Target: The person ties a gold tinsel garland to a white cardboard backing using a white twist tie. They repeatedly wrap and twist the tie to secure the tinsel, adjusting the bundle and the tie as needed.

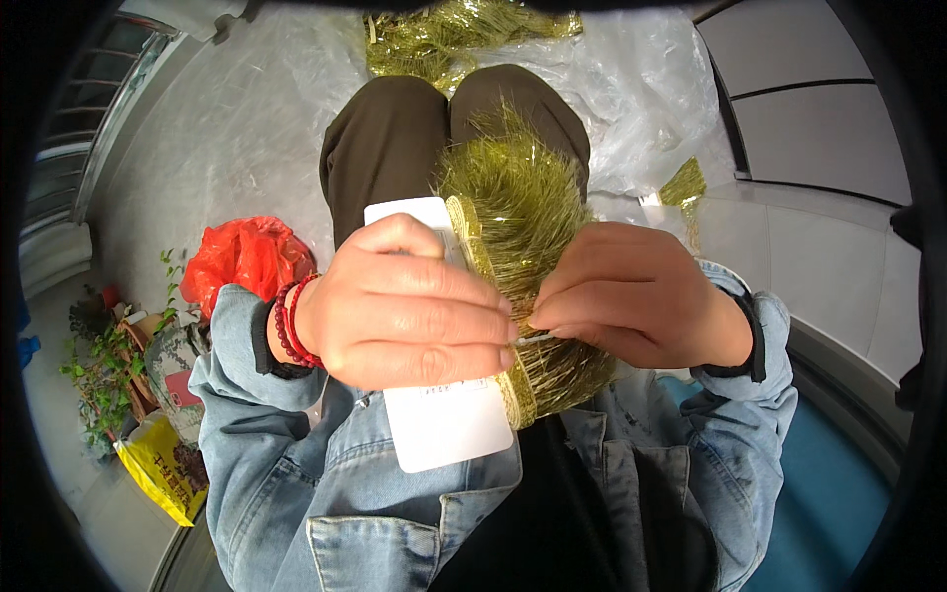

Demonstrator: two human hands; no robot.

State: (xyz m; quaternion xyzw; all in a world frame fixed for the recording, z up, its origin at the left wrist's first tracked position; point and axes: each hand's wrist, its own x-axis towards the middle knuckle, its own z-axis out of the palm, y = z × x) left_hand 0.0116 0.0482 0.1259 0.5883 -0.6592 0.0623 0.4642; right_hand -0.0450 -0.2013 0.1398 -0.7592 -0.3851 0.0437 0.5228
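My left hand (418,303) lies across a bundle of gold-green tinsel-like fringe (518,200), gripping its folded woven band edge (521,392) together with a white card (451,429) that bears print. My right hand (636,296) is on the fringe side, its thumb and fingertips pinched on a thin white tie (536,339) that runs to my left fingertips. The fringe strands fan out above and below my right fingers, over my lap. The far end of the tie is hidden by my hands.
More gold-green fringe (473,37) lies beyond my knees on clear plastic sheeting (629,89). A small fringe piece (684,185) is at right. At left are a red plastic bag (248,259), potted plants (111,362) and a yellow bag (163,466). Cabinet fronts (814,126) stand at right.
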